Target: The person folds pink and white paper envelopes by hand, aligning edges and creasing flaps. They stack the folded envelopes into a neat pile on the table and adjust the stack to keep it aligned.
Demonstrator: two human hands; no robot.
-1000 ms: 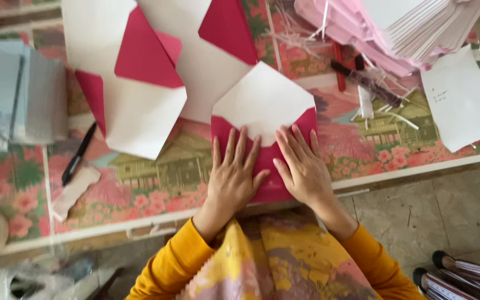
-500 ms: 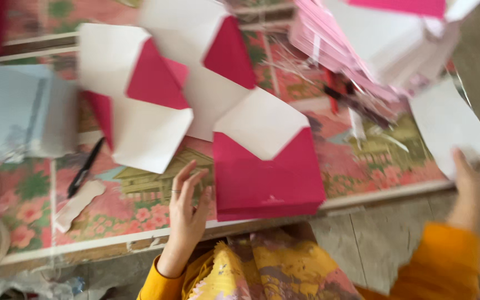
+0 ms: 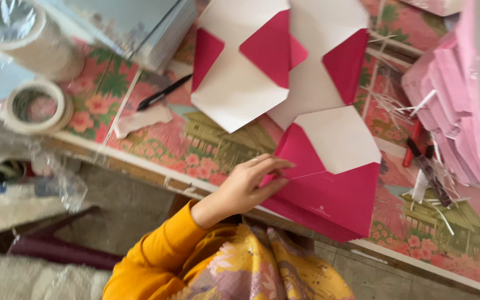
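A table covered in a pink floral printed cloth [image 3: 156, 147] fills the view, its edge running at a slant above a grey floor. Down at that edge sits a stack of magenta paper envelopes [image 3: 334, 191], the top one with its white-lined flap open and pointing up the table. The left hand [image 3: 251, 186], coming out of a mustard-yellow sleeve, is on that stack: fingers loosely spread and laid along the left corner of the top envelope, fingertips touching the paper, nothing pinched. The right hand is out of shot.

Just beyond, two more open envelopes with white insides and magenta flaps [image 3: 251, 66] lie overlapping. To their left, a black pen [image 3: 162, 93] and a torn scrap of white paper [image 3: 140, 119]. Two rolls of tape [image 3: 34, 105] sit at the far left. On the right, a tall pile of pale pink paper [image 3: 451, 94], with red-handled tools [image 3: 418, 150] beside it.
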